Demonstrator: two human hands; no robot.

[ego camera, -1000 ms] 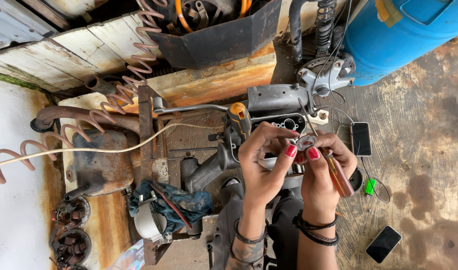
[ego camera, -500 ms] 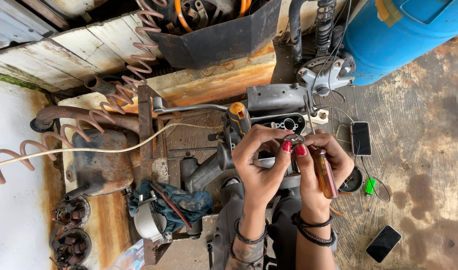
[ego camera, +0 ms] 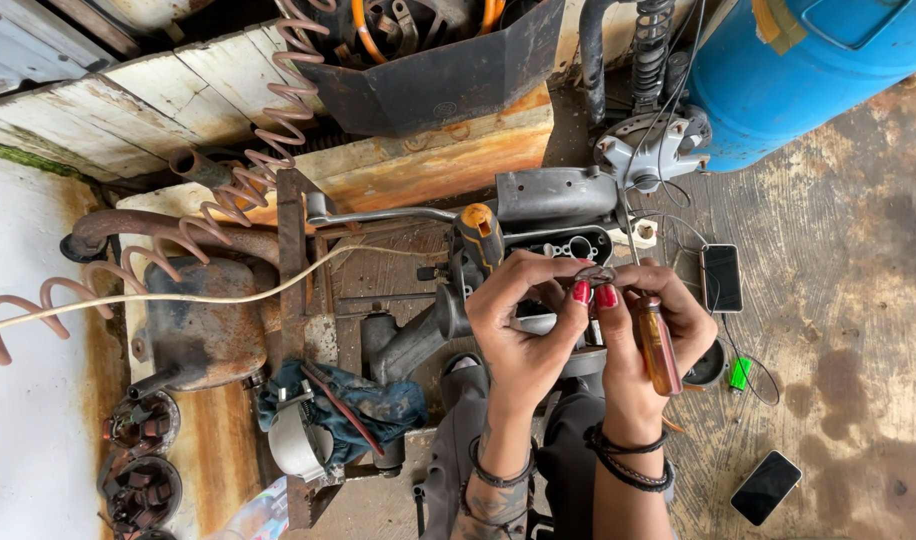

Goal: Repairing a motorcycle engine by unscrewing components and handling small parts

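Over a cluttered rusty workbench (ego camera: 378,180), the left hand (ego camera: 523,330) and right hand (ego camera: 648,330) pinch a small thin metal ring (ego camera: 595,274) between fingertips; the right also palms an amber-handled screwdriver (ego camera: 658,345). The ring looks light, stiff, easily dropped, best gripped by its rim.

Single head camera, looking straight down, close over hands (ego camera: 588,320) and cluttered workbench (ego camera: 418,170); floor at right.

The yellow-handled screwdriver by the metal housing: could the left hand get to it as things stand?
Probably yes. The yellow-handled screwdriver lies uncovered just above the left hand, nothing between them. But that hand is pinching a small ring together with the right hand.
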